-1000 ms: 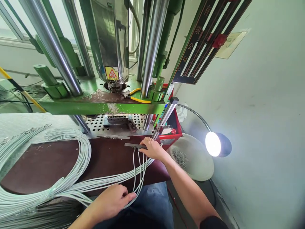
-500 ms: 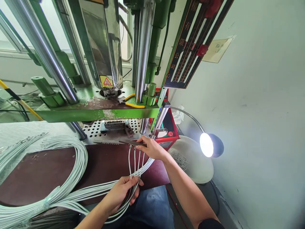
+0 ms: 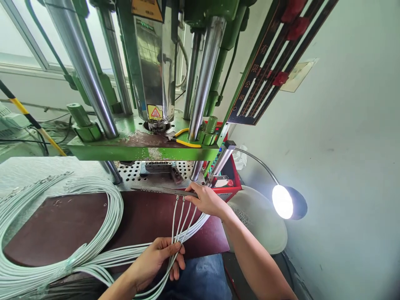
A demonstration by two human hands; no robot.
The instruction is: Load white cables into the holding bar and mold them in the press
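My left hand (image 3: pixel 164 255) is closed around several thin white cables (image 3: pixel 175 223), held in front of the brown board's near edge. Above it, my right hand (image 3: pixel 206 201) pinches the right end of a thin dark metal strip (image 3: pixel 167 191) between thumb and fingers. The cables fan upward from my left hand to the strip, and small metal ends show where they meet it. My right fingers cover part of that end. Below my left hand, the cables curve down and away to the left.
A green press (image 3: pixel 143 153) stands ahead over a perforated plate (image 3: pixel 128 174) bearing a metal mould block (image 3: pixel 156 168). Yellow-handled pliers (image 3: pixel 187 143) lie on the press. Coiled white cables (image 3: pixel 114 212) cover the brown board (image 3: pixel 140 216) at left. A lit lamp (image 3: pixel 283 202) and white tub (image 3: pixel 265 233) are at right.
The view has swung, so the scene sits further right. The strip now lies more in line with the dark edge to its left. Both hands keep their hold.
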